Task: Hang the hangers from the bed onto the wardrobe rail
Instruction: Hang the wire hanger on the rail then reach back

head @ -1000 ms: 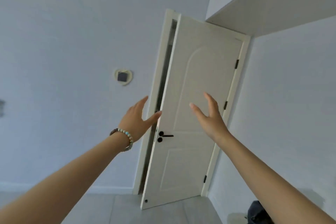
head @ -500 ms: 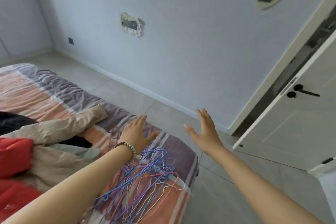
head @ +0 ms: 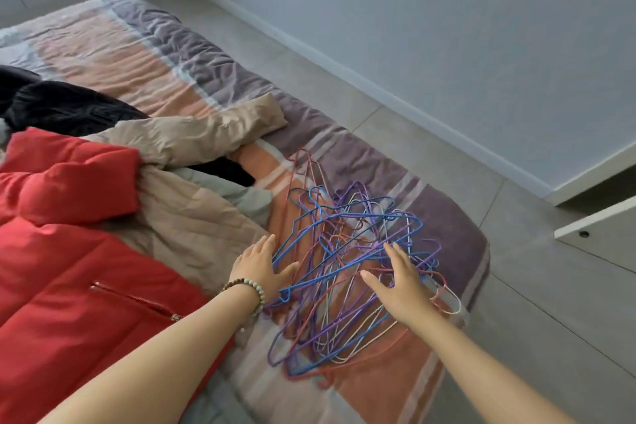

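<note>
The hangers lie tangled near the bed's foot edge, bare floor beyond. My left hand and right hand spread wide over the pile, gripping nothing.

Tangled pile of coloured wire hangers on striped-cover bed, near its corner; puffy red jacket & beige coat to left.

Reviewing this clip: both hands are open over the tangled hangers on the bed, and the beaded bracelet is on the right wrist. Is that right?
Not quite. The head view shows the bracelet on the left wrist, not the right. The rest holds: the left hand and right hand are open over the tangled hangers on the bed.
</note>
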